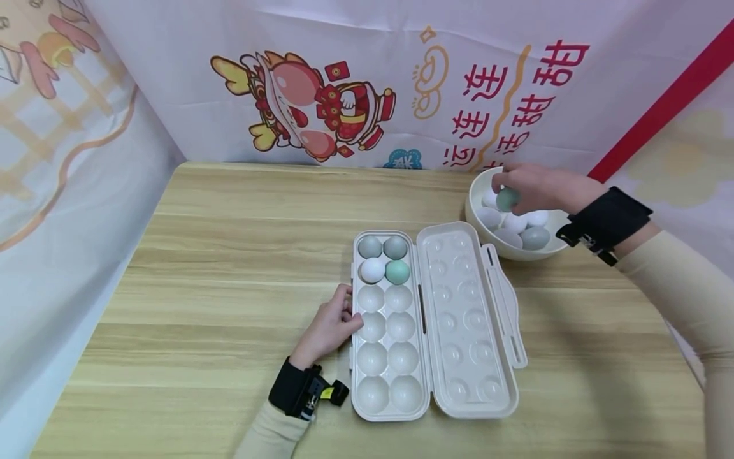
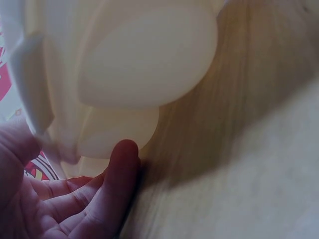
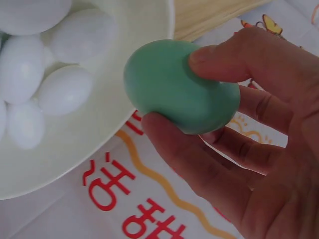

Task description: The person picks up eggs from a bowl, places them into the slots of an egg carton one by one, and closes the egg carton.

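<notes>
A cream egg carton (image 1: 390, 331) lies open on the wooden table, its lid (image 1: 467, 319) folded out to the right. Its far cups hold two grey eggs (image 1: 370, 247), a white egg (image 1: 373, 270) and a green egg (image 1: 397, 272). My left hand (image 1: 332, 325) rests against the carton's left wall (image 2: 50, 74), fingers loosely curled, holding nothing. Over the white bowl (image 1: 476, 223) at the back right, my right hand (image 1: 530, 188) pinches a green egg (image 3: 179, 92) between thumb and fingers. Several white and grey eggs (image 3: 65, 89) lie in the bowl.
Printed cloth walls enclose the table on the left, back and right. The table top (image 1: 229, 255) is bare wood left of the carton. The bowl stands just beyond the lid's far right corner.
</notes>
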`<control>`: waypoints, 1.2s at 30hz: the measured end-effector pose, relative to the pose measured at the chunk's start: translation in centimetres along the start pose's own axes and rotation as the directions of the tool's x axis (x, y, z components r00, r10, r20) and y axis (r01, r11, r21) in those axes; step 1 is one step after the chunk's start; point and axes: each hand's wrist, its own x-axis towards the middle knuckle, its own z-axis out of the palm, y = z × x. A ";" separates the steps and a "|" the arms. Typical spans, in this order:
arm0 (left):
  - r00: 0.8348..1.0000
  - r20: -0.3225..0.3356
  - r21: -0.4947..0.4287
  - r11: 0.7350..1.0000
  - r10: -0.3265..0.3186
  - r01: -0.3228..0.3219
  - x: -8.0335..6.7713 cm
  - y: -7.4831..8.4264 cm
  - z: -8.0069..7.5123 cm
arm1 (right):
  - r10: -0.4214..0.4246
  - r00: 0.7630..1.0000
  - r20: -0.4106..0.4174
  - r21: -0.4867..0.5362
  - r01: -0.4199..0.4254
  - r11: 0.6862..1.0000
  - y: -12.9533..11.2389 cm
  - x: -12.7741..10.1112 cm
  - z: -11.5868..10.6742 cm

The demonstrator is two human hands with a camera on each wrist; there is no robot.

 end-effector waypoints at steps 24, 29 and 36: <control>1.000 0.012 -0.007 1.000 0.027 -0.027 -0.1 -0.2 -0.2 | -0.268 0.956 -0.116 -0.106 0.256 0.961 -8.6 -0.7 0.4; 1.000 0.013 -0.008 1.000 0.008 -0.008 -0.1 -0.2 -0.1 | -0.327 0.936 -0.132 -0.097 0.316 0.944 -9.5 -0.8 1.0; 1.000 0.005 -0.006 1.000 0.008 -0.008 -0.1 -0.1 -0.2 | -0.416 0.896 -0.153 -0.114 0.402 0.908 -10.8 -0.6 1.8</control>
